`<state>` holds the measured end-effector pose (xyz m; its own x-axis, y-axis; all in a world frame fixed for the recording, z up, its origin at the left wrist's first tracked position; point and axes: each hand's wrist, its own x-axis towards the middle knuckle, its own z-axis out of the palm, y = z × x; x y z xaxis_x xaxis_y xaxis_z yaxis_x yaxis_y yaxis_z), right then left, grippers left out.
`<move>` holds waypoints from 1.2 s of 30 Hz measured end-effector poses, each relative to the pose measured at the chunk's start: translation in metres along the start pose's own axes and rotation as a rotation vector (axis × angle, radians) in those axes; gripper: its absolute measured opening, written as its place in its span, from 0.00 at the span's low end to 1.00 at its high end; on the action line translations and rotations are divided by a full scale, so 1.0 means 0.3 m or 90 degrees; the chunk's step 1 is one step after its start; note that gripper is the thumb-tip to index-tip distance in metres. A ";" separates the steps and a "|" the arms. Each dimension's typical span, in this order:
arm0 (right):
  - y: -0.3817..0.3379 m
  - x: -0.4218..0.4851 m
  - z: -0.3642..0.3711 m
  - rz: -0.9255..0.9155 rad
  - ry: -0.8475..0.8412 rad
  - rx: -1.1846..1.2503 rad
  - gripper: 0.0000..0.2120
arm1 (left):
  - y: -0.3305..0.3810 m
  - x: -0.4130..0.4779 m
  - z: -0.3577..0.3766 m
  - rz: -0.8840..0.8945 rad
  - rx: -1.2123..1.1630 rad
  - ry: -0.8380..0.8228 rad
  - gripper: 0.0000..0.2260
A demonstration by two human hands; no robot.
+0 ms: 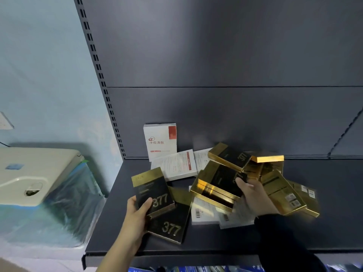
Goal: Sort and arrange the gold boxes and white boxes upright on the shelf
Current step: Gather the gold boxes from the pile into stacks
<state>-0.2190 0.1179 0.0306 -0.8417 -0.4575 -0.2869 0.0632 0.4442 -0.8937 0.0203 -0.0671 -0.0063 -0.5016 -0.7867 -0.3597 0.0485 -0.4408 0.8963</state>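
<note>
- We see one white box [160, 141] upright at the shelf's [334, 203] back left; other boxes lie jumbled mid-shelf, unsorted.
- Our left hand [137, 211] grips one gold box [152, 190]; our right hand [253, 195] grips another [218, 185].

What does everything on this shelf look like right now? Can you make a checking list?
Surface: dark shelf, bare along its front edge.
Job's things: one white box stands upright at the back; other white boxes lie flat; gold boxes lie in a jumbled pile; one gold box lies flat at the front.
Clutter: nothing seen.
Hands: left hand holds a gold and black box; right hand grips another gold box in the pile.
Cables: nothing seen.
Surroundings: pale blue wall, a cream case on plastic wrap to the left, blue items below.
</note>
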 end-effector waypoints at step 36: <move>-0.144 0.045 0.080 -0.069 0.052 0.099 0.17 | 0.072 0.076 0.150 0.144 0.421 0.028 0.16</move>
<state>-0.2204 0.0741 0.0570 -0.8881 -0.4301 -0.1625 0.0462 0.2682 -0.9623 -0.0289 -0.0751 0.0167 -0.5054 -0.8510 -0.1431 -0.3949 0.0806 0.9152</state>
